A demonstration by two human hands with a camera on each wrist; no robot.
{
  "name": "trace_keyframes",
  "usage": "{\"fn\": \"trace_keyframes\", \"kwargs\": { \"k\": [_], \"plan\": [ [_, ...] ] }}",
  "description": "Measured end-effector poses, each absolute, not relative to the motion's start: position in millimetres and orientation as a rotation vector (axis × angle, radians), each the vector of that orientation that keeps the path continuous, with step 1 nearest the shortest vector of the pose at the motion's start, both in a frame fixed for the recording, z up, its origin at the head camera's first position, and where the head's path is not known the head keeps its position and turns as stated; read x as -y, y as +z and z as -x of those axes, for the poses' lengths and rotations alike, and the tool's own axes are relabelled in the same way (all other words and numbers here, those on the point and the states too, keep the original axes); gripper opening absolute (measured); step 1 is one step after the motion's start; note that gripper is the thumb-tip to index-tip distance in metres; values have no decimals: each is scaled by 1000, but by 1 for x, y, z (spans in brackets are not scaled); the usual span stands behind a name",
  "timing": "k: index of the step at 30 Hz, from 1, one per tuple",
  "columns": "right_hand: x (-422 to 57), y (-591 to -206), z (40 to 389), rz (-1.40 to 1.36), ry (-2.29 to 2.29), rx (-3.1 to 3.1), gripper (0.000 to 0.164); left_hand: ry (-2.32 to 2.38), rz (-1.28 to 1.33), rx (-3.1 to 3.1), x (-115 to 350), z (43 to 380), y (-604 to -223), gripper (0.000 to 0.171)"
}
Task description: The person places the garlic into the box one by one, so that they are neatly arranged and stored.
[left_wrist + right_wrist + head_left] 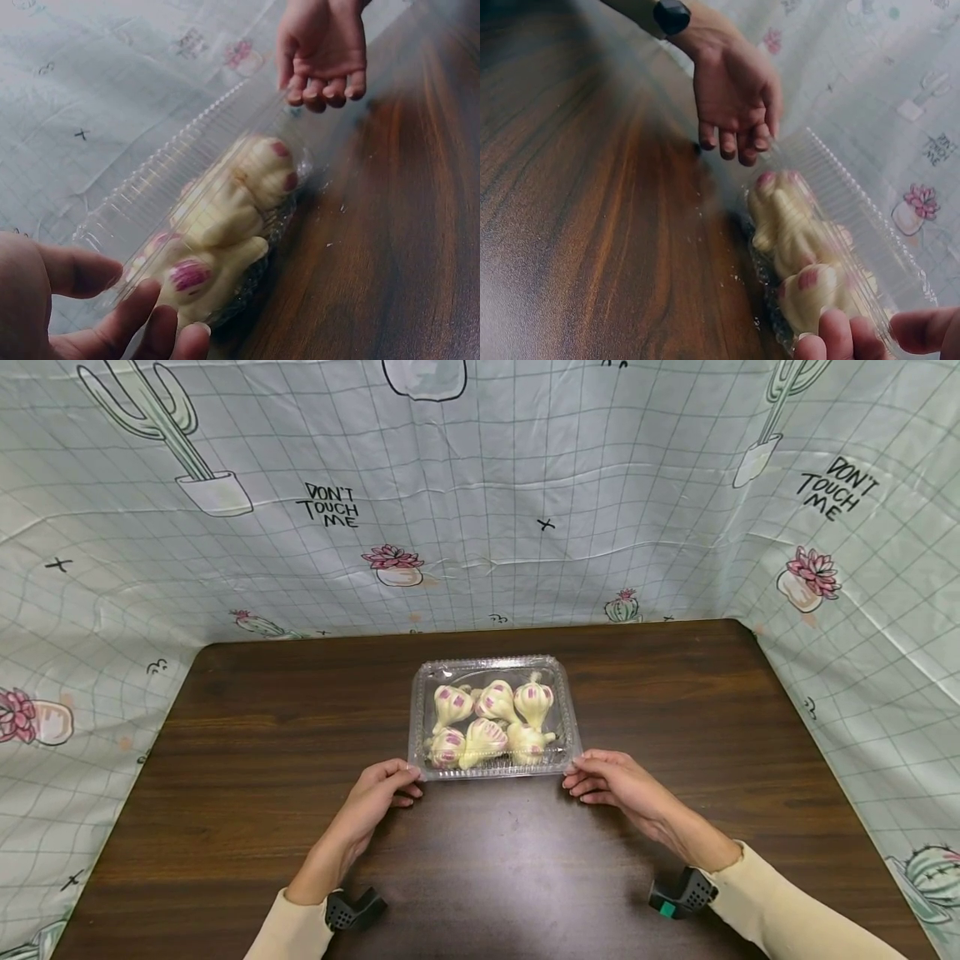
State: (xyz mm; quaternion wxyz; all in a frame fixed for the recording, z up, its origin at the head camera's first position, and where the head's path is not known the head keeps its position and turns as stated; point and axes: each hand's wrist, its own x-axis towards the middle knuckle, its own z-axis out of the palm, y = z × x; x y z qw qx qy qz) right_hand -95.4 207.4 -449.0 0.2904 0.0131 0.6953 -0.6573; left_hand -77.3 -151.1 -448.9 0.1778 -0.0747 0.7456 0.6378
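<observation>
A clear plastic clamshell container sits on the dark wooden table, holding several garlic bulbs with purple patches. My left hand pinches the rim at its near left corner, thumb on top and fingers below. At the near right corner, my right hand pinches the rim in the same way. Both wrist views show the see-through lid over the bulbs, with the ribbed side wall facing the camera. In the right wrist view, the garlic lies close to my fingertips.
The brown wood-grain table spreads to both sides of the container. A pale curtain printed with cacti and a grid hangs behind the table's far edge and along its sides. Black bands are strapped to both wrists below cream sleeves.
</observation>
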Motion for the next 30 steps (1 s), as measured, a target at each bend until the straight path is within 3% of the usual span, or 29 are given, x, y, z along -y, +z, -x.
{"fn": "trace_keyframes", "kwargs": {
  "k": [30],
  "plan": [
    [-199,-454,92,39,-1729,-2070,25,1857,183,-2279,146,74,-455,18]
  ]
}}
